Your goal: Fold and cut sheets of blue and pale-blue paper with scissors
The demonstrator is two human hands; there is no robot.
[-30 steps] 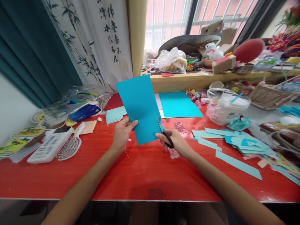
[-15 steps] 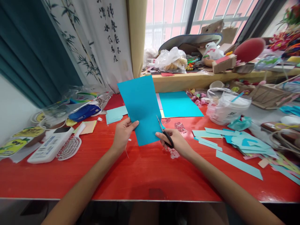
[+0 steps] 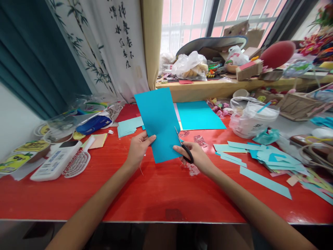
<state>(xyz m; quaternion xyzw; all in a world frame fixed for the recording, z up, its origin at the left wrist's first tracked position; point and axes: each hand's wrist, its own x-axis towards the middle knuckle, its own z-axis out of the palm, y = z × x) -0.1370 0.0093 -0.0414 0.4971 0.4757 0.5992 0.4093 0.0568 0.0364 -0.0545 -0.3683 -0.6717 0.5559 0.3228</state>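
Held just above the red table (image 3: 156, 194), the blue sheet (image 3: 158, 121) is pinched by the left hand (image 3: 137, 151) while the right hand (image 3: 196, 158) grips scissors (image 3: 185, 150) (blades biting its edge); the floppy paper could buckle, skewing the cut.

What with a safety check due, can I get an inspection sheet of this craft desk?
Surface: red table, glossy, paper bits.
Job's things: blue sheet held upright; scissors at its right edge.
Clutter: strips right; remote, brush left; tub behind.
Hands: left hand pinches sheet; right hand holds scissors.
Cables: none sure; cord-like loops far right.
Surroundings: barred window, curtain, piled sill.
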